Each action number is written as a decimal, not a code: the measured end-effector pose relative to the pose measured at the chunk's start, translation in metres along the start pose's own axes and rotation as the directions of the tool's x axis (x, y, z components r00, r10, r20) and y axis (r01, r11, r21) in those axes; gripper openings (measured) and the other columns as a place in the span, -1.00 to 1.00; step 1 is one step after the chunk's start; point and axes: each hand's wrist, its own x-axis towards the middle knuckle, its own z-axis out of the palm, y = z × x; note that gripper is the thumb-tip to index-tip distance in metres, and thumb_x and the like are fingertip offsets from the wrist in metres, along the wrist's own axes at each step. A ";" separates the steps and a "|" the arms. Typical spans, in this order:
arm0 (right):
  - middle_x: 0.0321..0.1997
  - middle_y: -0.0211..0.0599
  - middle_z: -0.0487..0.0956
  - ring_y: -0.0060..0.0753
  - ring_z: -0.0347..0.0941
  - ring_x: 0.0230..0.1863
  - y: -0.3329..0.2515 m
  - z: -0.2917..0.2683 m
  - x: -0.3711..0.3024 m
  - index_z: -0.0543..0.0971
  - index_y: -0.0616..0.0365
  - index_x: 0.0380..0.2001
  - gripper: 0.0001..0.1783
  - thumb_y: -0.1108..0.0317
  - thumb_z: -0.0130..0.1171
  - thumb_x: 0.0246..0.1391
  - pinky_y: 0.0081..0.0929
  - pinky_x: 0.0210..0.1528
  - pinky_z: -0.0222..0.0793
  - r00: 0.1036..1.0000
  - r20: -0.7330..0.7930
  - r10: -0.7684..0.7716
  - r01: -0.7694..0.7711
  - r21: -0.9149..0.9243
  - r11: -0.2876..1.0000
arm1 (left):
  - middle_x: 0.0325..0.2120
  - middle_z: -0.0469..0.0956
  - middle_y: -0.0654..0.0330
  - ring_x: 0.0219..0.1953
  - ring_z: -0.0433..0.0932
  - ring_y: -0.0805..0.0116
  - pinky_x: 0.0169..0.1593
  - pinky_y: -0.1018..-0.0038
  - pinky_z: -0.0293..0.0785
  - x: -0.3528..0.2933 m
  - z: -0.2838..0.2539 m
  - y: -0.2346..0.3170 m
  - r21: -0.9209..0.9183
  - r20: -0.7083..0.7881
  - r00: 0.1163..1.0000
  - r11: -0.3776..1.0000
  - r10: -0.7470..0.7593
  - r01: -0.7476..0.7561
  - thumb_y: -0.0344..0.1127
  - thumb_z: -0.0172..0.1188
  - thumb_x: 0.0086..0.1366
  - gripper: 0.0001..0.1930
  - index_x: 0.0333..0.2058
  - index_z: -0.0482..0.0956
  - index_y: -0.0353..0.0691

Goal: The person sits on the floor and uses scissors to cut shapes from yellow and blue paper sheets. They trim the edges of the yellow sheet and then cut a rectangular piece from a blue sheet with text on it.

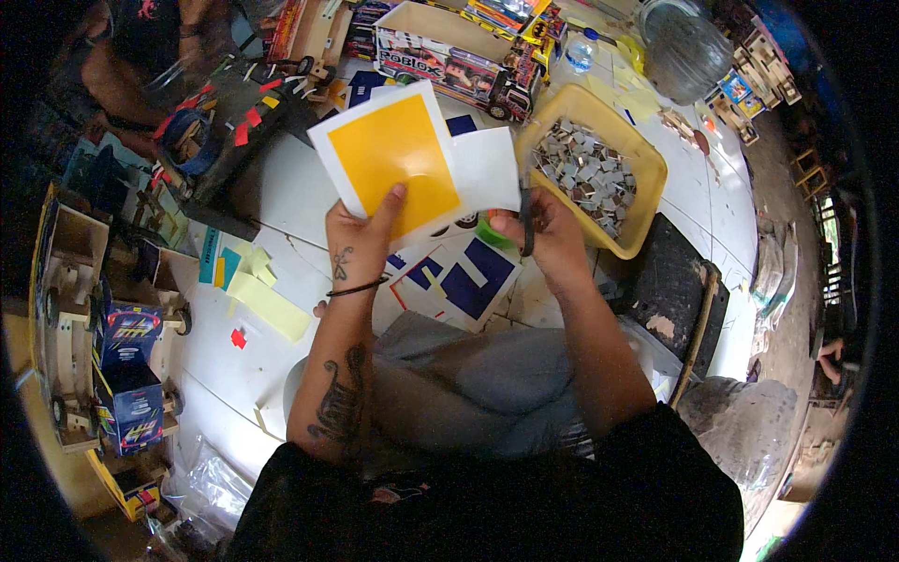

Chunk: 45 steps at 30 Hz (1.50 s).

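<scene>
My left hand point(370, 225) grips a sheet with a yellow square point(389, 155) and white margins, thumb on its lower part. Overlapping it on the right is a plain white sheet point(487, 161). My right hand point(552, 229) is closed around dark scissors point(526, 223) at the white sheet's right edge; their blades cannot be made out. Below my hands a white sheet with blue shapes point(468, 281) lies on the white surface. A green round object point(494, 231) shows partly between the hands.
A yellow tub point(646, 187) of small flat pieces stands right. Toy trucks point(440, 70) are at the back, and more point(131, 375) at left. A black box-like object point(670, 281) lies right, a water bottle point(582, 51) beyond. Another person's arm point(117, 84) shows far left.
</scene>
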 end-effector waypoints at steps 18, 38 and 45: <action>-0.52 -0.39 0.48 -0.56 0.38 -0.42 -0.001 0.019 -0.019 0.50 0.19 -0.44 -0.51 0.04 0.38 -0.32 -0.59 -0.33 0.28 0.876 0.465 0.128 0.077 -0.397 0.915 | -0.38 0.55 0.09 -0.36 0.53 0.45 -0.25 0.58 0.43 0.004 -0.017 0.030 0.091 -0.098 0.982 0.984 0.163 -0.154 -0.37 0.25 0.06 -0.74 -0.32 0.48 -0.42; -0.57 -0.48 0.46 -0.62 0.36 -0.51 0.001 0.018 -0.016 0.49 0.18 -0.45 -0.50 0.00 0.38 -0.33 -0.67 -0.43 0.27 0.893 0.434 0.123 0.028 -0.325 0.945 | -0.42 0.56 0.07 -0.40 0.55 0.43 -0.27 0.58 0.45 0.003 -0.013 0.027 0.093 -0.059 0.982 0.981 0.177 -0.171 -0.38 0.27 0.04 -0.75 -0.35 0.49 -0.42; -0.59 -0.47 0.45 -0.63 0.37 -0.53 -0.001 0.018 -0.018 0.49 0.19 -0.45 -0.50 0.02 0.39 -0.33 -0.66 -0.48 0.27 0.898 0.418 0.135 0.012 -0.332 0.943 | -0.42 0.56 0.07 -0.40 0.54 0.45 -0.28 0.59 0.44 0.002 -0.013 0.026 0.081 -0.073 0.981 0.981 0.180 -0.174 -0.38 0.28 0.03 -0.75 -0.35 0.48 -0.41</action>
